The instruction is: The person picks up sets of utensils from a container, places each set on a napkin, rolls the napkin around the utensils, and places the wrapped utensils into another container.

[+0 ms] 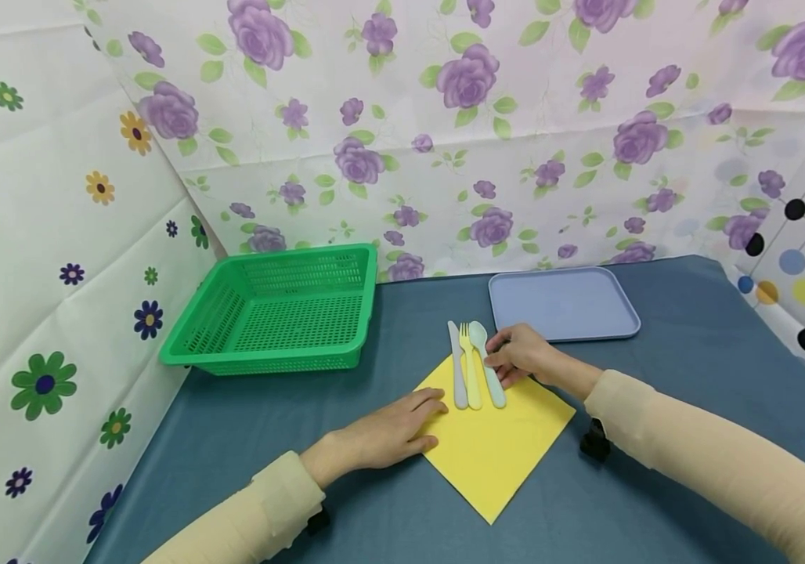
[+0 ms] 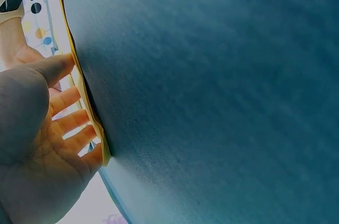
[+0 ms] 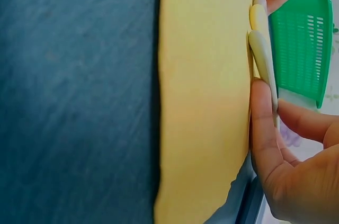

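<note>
A yellow napkin (image 1: 497,454) lies with one corner toward me. Side by side over its far corner are a grey-lilac knife (image 1: 458,376), a pale yellow fork (image 1: 472,380) and a pale mint spoon (image 1: 495,388), handles toward me. My right hand (image 1: 525,354) pinches the spoon between thumb and fingers, just below its bowl; in the right wrist view its fingertips flank the spoon (image 3: 262,57). Spread and nearly straight, the fingers of my left hand (image 1: 391,427) rest on the napkin's left corner, left of the knife. In the left wrist view those fingertips touch the napkin's edge (image 2: 87,94).
A green plastic basket (image 1: 268,359) with slotted walls stands at the back left. At the back right, behind my right hand, lies a blue-lilac tray (image 1: 564,305). Flower-patterned sheets (image 1: 431,149) hang behind and left of the blue-covered table (image 1: 290,407).
</note>
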Demonstrator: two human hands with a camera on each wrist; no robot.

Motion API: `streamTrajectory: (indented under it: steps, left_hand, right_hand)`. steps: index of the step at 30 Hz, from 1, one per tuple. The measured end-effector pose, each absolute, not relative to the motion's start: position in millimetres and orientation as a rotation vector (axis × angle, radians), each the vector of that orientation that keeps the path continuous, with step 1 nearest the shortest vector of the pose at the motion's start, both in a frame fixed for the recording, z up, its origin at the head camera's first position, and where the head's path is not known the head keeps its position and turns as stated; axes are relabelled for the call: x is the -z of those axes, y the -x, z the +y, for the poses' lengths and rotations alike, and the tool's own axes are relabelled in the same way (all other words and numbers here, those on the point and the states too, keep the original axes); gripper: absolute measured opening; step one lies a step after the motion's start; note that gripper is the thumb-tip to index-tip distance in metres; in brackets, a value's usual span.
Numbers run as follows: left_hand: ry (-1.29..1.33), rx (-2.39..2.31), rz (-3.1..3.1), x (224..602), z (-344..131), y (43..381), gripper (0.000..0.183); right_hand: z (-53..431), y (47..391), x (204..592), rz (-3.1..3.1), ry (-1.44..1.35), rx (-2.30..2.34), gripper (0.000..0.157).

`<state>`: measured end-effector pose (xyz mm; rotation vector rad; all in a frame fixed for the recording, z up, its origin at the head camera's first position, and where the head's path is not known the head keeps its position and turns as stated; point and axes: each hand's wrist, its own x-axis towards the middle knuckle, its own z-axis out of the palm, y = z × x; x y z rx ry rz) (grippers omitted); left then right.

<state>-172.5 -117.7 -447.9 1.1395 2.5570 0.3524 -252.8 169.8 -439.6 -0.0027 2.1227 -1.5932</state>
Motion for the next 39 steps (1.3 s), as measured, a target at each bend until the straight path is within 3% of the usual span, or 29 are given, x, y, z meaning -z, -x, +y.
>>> streamTrajectory:
  steps: [39]
  left_hand:
    - [-1.165,-0.347,2.573,448.0,-115.9,173.4,0.048]
  right_hand:
    - [164.0,251.1,436.3,2.131,-0.048,1.59,0.026]
